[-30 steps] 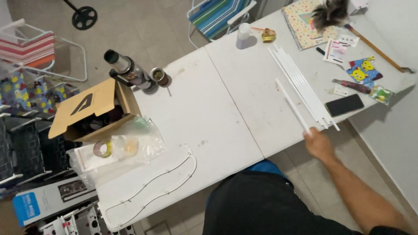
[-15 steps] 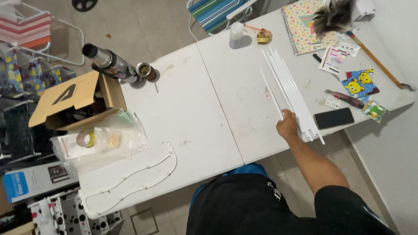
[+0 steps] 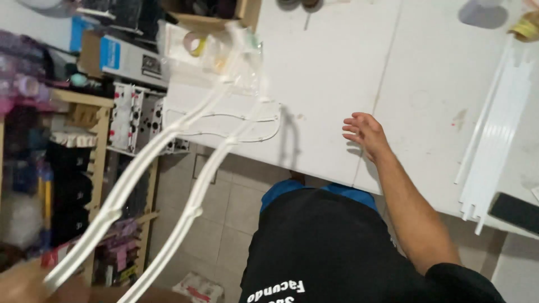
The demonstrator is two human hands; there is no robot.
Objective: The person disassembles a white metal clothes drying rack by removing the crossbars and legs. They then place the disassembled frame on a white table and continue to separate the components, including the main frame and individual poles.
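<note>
Flanking bare hands point(image 3: 365, 133): white strips point(image 3: 494, 134), phone point(image 3: 515, 212).

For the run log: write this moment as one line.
right hand: open, over white table edge | left hand: blurred, at ends of two white strips | grip: unclear

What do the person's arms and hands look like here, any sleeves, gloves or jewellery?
The right hand is bare: no glove, ring or watch shows, and the forearm is uncovered up to a short black sleeve of the black shirt. The left hand shows only as a blurred bare patch at the bottom left corner; too little to tell sleeve or jewellery.
</note>
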